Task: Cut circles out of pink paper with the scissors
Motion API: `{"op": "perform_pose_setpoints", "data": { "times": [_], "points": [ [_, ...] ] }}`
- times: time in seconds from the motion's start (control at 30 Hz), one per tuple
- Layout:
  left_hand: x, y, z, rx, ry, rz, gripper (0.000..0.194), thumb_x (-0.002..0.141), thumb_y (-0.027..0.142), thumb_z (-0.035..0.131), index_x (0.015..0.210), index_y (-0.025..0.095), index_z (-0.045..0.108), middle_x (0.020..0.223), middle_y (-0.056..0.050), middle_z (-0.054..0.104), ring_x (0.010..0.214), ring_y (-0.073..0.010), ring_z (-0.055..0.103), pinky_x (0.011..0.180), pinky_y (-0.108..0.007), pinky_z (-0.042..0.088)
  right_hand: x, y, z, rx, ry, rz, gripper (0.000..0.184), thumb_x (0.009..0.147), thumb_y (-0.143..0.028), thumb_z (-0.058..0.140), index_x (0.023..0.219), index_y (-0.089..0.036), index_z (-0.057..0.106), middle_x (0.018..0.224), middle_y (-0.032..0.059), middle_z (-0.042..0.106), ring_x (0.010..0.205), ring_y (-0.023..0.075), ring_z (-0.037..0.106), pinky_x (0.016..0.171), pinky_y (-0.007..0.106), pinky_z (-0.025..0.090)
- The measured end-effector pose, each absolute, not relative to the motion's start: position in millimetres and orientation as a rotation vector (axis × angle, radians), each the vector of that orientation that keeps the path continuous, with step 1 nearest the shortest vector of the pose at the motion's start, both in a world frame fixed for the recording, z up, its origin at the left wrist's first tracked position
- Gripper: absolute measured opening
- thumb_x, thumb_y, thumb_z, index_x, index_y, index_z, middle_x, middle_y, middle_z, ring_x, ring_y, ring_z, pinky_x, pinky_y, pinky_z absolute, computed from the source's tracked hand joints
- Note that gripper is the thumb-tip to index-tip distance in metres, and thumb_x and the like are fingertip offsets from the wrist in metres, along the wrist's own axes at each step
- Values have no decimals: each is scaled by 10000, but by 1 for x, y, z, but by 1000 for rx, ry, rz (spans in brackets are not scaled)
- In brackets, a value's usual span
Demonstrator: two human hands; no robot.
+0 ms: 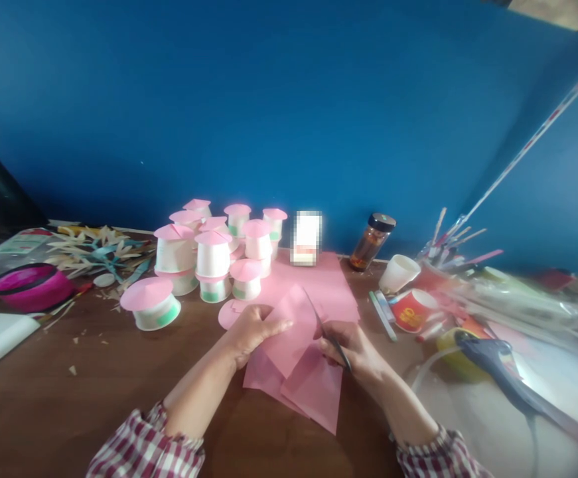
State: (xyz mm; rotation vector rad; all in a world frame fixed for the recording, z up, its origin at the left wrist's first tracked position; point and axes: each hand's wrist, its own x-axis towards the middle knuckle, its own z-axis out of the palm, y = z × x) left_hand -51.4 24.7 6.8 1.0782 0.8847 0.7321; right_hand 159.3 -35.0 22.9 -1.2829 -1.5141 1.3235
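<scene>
My left hand [255,330] pinches a sheet of pink paper [291,332] by its left edge, thumb on top. A pair of dark scissors [336,342] is in my right hand [351,348], fingers wrapped round it, with the blade pointing up along the sheet's right edge. Beneath the held sheet lie loose pink paper pieces [318,392]. Behind my hands a larger pink sheet [328,279] lies flat on the table. A pink paper disc [227,314] shows partly past my left hand.
Several white paper cups with pink cone tops [214,255] stand at back left. A glass jar [371,242], a white cup [399,273], a red cup [414,311] and a glue gun [505,375] are at right. A magenta pouch [34,287] lies far left.
</scene>
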Motion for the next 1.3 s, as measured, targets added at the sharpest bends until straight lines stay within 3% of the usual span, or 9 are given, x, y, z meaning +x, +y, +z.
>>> {"op": "perform_pose_setpoints", "data": {
  "times": [0.13, 0.47, 1.3],
  "points": [
    [-52, 25, 5, 1066, 879, 731, 270, 603, 330, 764, 749, 118, 680, 692, -70, 674, 678, -229, 633, 606, -315, 486, 160, -35, 22, -1276, -1503, 1336, 356, 708, -466, 709, 670, -144, 564, 552, -39, 425, 495, 90, 380, 457, 217, 289],
    [-51, 23, 12, 1061, 933, 728, 289, 598, 338, 774, 742, 105, 681, 711, -90, 683, 649, -216, 625, 596, -314, 483, 161, -36, 18, -1315, -1479, 1335, 381, 731, -487, 684, 818, -120, 630, 563, -34, 447, 492, 86, 379, 462, 218, 294],
    [-57, 29, 3, 1092, 877, 714, 241, 639, 322, 763, 688, 115, 651, 641, -40, 640, 587, -146, 572, 556, -258, 435, 164, -35, 15, -1334, -1493, 1360, 349, 743, -433, 695, 837, -102, 640, 547, -43, 425, 497, 79, 343, 470, 218, 265]
  ]
}}
